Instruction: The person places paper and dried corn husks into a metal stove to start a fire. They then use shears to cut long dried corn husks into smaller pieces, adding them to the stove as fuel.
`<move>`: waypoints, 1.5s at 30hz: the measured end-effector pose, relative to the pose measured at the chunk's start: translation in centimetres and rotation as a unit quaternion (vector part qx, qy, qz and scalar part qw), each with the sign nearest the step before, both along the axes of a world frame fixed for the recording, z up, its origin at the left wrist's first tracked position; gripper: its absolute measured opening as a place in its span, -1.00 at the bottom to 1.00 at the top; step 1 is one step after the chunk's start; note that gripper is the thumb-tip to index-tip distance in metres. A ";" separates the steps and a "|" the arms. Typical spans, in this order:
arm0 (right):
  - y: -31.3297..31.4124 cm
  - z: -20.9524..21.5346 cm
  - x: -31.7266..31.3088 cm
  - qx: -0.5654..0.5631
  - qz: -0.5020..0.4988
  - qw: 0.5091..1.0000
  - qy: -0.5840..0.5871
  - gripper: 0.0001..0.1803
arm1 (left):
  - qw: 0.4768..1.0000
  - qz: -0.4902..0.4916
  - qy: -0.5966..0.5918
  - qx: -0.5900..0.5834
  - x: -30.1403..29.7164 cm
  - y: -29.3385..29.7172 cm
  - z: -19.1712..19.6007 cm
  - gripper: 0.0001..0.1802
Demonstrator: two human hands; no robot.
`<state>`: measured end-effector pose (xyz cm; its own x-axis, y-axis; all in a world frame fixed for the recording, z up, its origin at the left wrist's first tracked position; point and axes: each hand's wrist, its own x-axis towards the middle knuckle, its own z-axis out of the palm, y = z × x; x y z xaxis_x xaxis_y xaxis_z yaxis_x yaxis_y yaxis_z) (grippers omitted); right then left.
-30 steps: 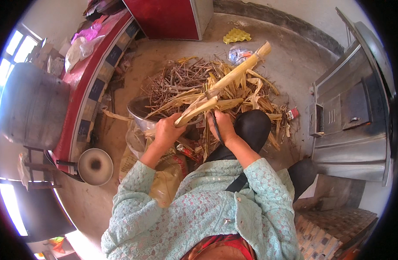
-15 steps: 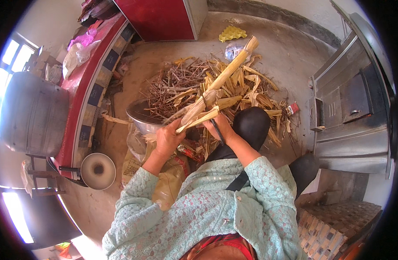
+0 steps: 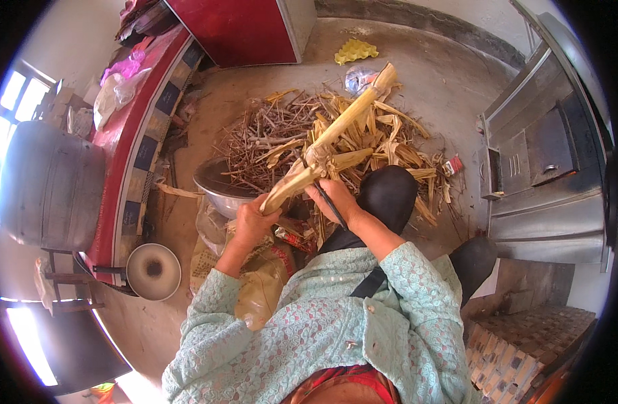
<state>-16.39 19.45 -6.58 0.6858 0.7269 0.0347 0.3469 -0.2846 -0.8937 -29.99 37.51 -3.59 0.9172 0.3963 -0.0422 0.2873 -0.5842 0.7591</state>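
Dried corn stalk (image 3: 352, 121) clenched at lower end by left grip (image 3: 253, 222); dark slim tool (image 3: 332, 206) clasped by right grip (image 3: 337, 200). Stalk should be braced, left grip kept clear.

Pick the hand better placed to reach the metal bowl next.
Left, probably: the left hand, holding the stalk, is beside the metal bowl; the right hand, with a slim dark tool, is farther off.

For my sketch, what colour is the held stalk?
The stalk is straw yellow, best seen in the head view.
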 end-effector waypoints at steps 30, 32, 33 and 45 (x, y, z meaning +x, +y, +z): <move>-6.2 2.6 0.2 0.443 -0.165 0.798 0.373 -0.73 | 0.989 0.022 -0.111 -0.097 11.8 -1.1 -6.9 -0.32; -7.8 2.7 0.4 0.468 -0.145 0.766 0.415 -0.72 | 0.994 0.008 -0.067 -0.085 11.5 -2.3 -6.6 -0.30; -8.5 3.1 0.3 0.488 -0.153 0.746 0.426 -0.77 | 0.996 0.002 -0.046 -0.078 11.1 -2.8 -6.6 -0.29; -19.2 6.6 -0.4 0.485 -0.307 0.777 0.257 -0.64 | 0.961 -0.010 0.269 0.070 1.4 -7.6 -21.0 0.21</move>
